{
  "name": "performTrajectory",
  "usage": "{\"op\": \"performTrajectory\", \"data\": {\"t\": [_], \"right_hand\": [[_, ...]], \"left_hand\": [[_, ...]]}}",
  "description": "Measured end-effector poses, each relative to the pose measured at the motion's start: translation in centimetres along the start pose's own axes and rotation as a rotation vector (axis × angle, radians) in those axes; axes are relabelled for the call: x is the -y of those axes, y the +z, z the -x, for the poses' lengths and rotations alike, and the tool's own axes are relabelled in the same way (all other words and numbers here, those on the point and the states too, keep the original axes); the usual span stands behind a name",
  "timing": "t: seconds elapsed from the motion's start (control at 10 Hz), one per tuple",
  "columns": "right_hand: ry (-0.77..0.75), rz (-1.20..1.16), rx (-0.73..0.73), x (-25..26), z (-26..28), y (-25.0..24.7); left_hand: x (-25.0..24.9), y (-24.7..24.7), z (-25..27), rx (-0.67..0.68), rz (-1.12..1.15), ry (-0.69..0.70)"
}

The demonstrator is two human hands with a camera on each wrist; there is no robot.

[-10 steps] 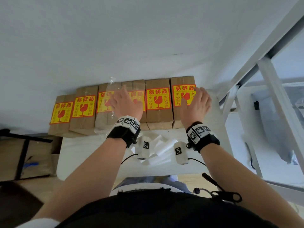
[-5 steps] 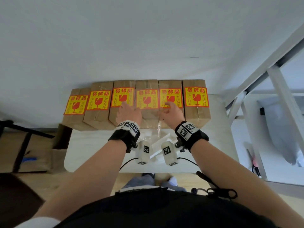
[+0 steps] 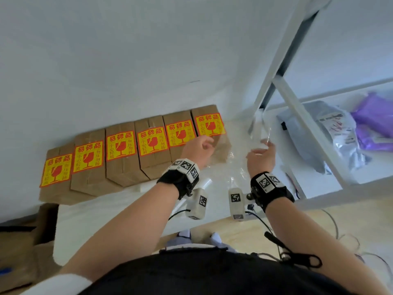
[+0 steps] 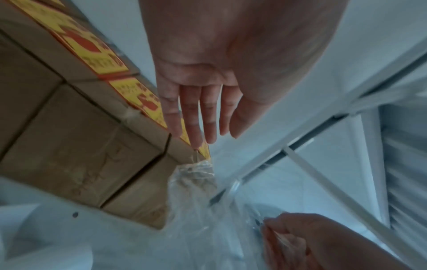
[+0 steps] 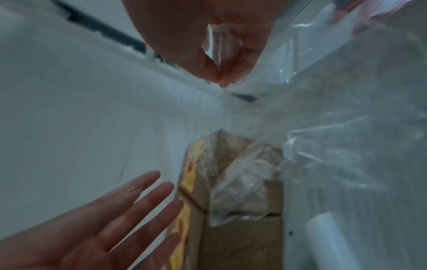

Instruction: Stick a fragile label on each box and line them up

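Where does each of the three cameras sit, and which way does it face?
Head: worn on the head, looking forward and down at the row of boxes; both forearms show.
Left wrist: looks along the left hand, fingers straight, toward the boxes.
Right wrist: looks along the right hand, which pinches clear plastic film.
Shared: both wrist views show the film and the other hand.

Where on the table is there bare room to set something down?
Bare: the table, near left, between the labelled boxes and its front edge. Crowded: the right end, with clear plastic film pinched by the right hand, beside the open left hand.
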State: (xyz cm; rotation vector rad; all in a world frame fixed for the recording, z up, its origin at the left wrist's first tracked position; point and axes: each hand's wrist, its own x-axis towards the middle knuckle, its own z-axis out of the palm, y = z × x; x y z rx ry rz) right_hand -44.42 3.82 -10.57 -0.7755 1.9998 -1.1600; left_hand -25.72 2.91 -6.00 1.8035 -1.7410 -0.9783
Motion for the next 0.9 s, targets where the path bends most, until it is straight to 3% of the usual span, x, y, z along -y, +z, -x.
{"op": "performTrajectory", "data": {"t": [0.1,0.2,0.3,0.4,0.5,0.6,0.9], "right_hand": [[0.150,-0.039,-0.080,-3.3,-1.2,-2.8],[0.345,0.002,-0.163,-6.7,-1.8,-4.7],[0.408,0.101,-0.052,-9.7,-2.5,-5.3],[0.389,0.222,0.172,-12.3,-3.2,-4.2],[0.358,0.384,0.225,-11.6,-2.4,-3.5],[0.360,0.477,0.221,-10.7,-1.9,-3.5],[0.161,0.633,0.017,-8.7,-0.8,-1.7]], "left_hand": [[-0.8,2.9,0.0,0.088,-0.054,0.004],[-0.6,5.3,0.1,0.091,-0.098,-0.036],[-0.3,6.4,0.5,0.079,-0.096,-0.100],[0.0,6.8,0.9,0.070,-0.091,-0.142],[1.0,6.8,1.6,0.061,-0.080,-0.189],[1.7,6.2,2.3,0.025,-0.088,-0.221],[3.6,3.1,3.9,-0.057,-0.115,-0.204]]}}
